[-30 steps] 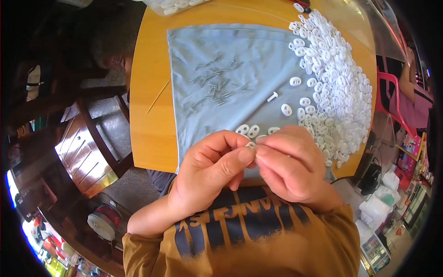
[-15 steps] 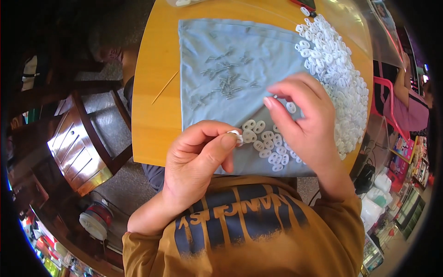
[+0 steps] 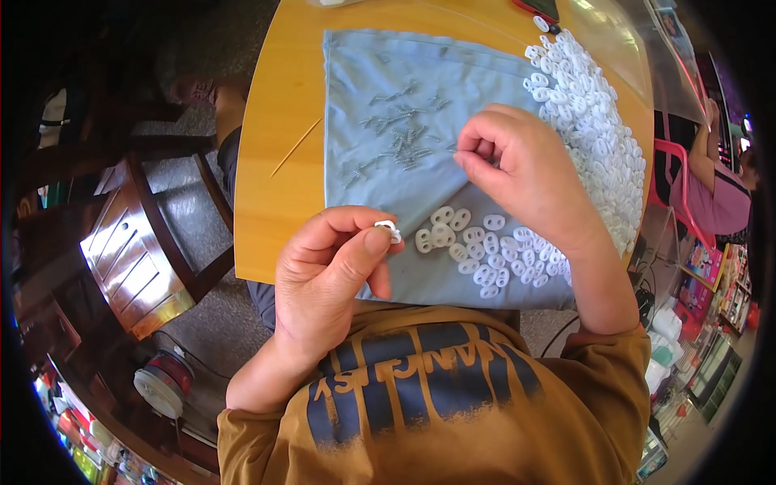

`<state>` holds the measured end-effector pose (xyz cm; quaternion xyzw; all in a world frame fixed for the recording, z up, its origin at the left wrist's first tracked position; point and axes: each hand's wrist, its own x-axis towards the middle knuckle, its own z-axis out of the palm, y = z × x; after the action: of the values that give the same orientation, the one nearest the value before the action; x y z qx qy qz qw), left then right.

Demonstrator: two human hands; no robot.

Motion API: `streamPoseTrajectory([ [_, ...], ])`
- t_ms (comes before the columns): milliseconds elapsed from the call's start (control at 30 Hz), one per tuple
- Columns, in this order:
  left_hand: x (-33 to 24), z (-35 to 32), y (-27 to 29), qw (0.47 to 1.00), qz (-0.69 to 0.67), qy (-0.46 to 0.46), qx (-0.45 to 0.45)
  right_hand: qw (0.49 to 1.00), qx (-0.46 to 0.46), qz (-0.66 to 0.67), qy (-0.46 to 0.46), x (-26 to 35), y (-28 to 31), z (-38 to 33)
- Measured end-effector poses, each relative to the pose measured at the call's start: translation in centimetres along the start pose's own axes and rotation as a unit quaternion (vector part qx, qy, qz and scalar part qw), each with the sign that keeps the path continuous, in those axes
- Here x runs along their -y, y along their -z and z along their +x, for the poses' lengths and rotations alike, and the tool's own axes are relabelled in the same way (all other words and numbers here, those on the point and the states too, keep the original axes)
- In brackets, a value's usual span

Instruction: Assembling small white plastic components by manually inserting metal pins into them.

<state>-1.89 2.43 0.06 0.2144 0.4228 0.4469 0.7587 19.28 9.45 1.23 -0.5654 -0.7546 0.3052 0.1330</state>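
Between the thumb and fingertips of my left hand (image 3: 327,263) is a small white plastic cord lock part (image 3: 390,230), held above the cloth's near left side. My right hand (image 3: 517,166) is closed in a pinch over the middle of the grey-blue cloth (image 3: 364,61). Whatever its fingertips grip is too small to make out. Just left of them lie several small metal springs (image 3: 408,149), scattered on the cloth. Flat white oval pieces with two holes (image 3: 442,235) lie loosely spread between my hands, partly below my right wrist.
A big heap of white plastic pieces (image 3: 602,137) runs along the table's right side. A thin wooden stick (image 3: 296,147) lies on the yellow table (image 3: 275,81), left of the cloth. At the far edge is a dark phone-like object (image 3: 540,8). A wooden chair (image 3: 141,242) stands at left.
My right hand has moved up and left toward the springs, its fingers closing from apart into a pinch. My left hand has shifted slightly left, still gripping the white cord lock part.
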Motion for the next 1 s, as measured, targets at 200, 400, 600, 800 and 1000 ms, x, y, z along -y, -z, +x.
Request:
streamPoseTrajectory([
  [200,-0.6,0.1,-0.4,1.000,0.001,-0.007,-0.005,0.976,-0.061,0.205,0.031,1.0,-0.1,-1.1],
  [400,-1.2,0.4,-1.6,1.000,0.021,-0.014,0.007,0.926,-0.008,0.378,0.011,3.5,0.1,-2.4],
  [600,-0.8,0.3,-1.4,0.999,0.014,-0.026,0.035,0.909,0.040,0.416,0.014,3.7,-0.1,-2.5],
  [800,-0.8,0.1,-1.3,0.999,0.022,-0.026,0.039,0.901,0.052,0.430,0.022,3.8,-0.5,-2.5],
  [1000,-0.7,0.1,-1.3,0.999,0.032,-0.026,0.033,0.894,0.050,0.446,0.023,3.8,-0.7,-2.5],
])
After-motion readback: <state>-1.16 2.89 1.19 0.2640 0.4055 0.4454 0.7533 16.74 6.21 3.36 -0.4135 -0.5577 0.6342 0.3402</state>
